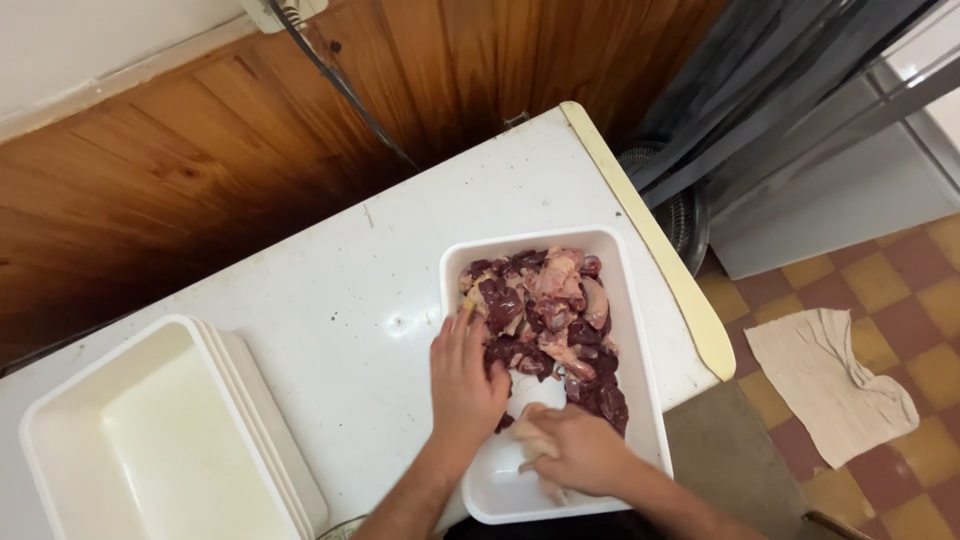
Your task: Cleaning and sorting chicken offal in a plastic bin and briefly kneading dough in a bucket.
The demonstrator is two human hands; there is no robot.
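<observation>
A white rectangular tray [634, 300] sits on the white table and holds a heap of raw dark red and pink meat pieces [548, 322]. My left hand [464, 375] rests flat over the tray's left rim, with its fingers on the edge of the meat heap. My right hand [571, 451] is inside the near end of the tray, closed around a pale piece of meat [532, 434].
A stack of empty white trays [160, 440] stands at the table's near left. The white table [340, 280] ends at a cream edge on the right, above a checkered floor with a cloth [835, 385]. A wood-panelled wall and a black cable [340, 85] are behind.
</observation>
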